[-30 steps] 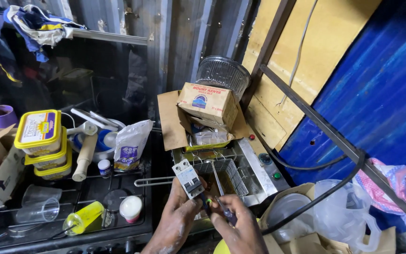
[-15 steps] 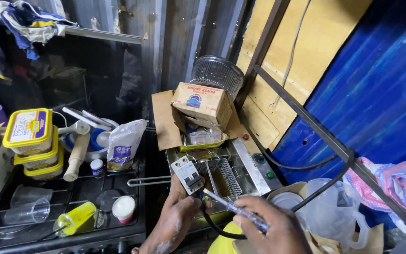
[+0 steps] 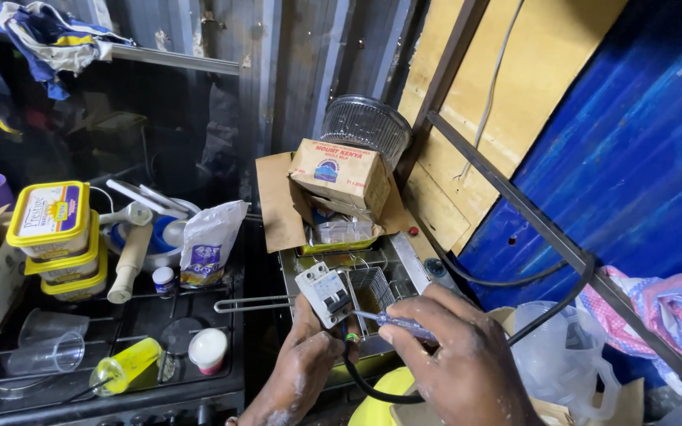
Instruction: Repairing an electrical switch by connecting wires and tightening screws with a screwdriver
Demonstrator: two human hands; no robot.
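Two hands work low in the middle of the view. Our left hand (image 3: pixel 301 371) closes its grip around the bottom of a small white circuit breaker (image 3: pixel 324 293) with a dark switch, holding it upright just in front of a metal fryer (image 3: pixel 404 264). Our right hand (image 3: pixel 455 359) pinches a slim screwdriver (image 3: pixel 388 322) with a clear blue handle, its tip meeting the breaker's lower edge, where a black cable (image 3: pixel 365 383) curls away beneath.

Behind the fryer sits a brown cardboard box (image 3: pixel 339 175) with a blue and white label on its face, tilted on an opened carton flap, and a ribbed glass bowl (image 3: pixel 366 122) rests upside down behind it. To the left, on a black stove (image 3: pixel 144 315), three yellow-lidded tubs (image 3: pixel 55 229) stand stacked, the top lid bearing a multicoloured label. Beside them lie a wooden rolling pin (image 3: pixel 129 260), a white pouch (image 3: pixel 208 241) with a purple label, a small white jar (image 3: pixel 164 280), a clear plastic cup (image 3: pixel 49 347) on its side, a yellow bottle (image 3: pixel 126 367) lying flat and a white-topped tub (image 3: pixel 207 349). A blue corrugated wall (image 3: pixel 633 142) fills the right side.
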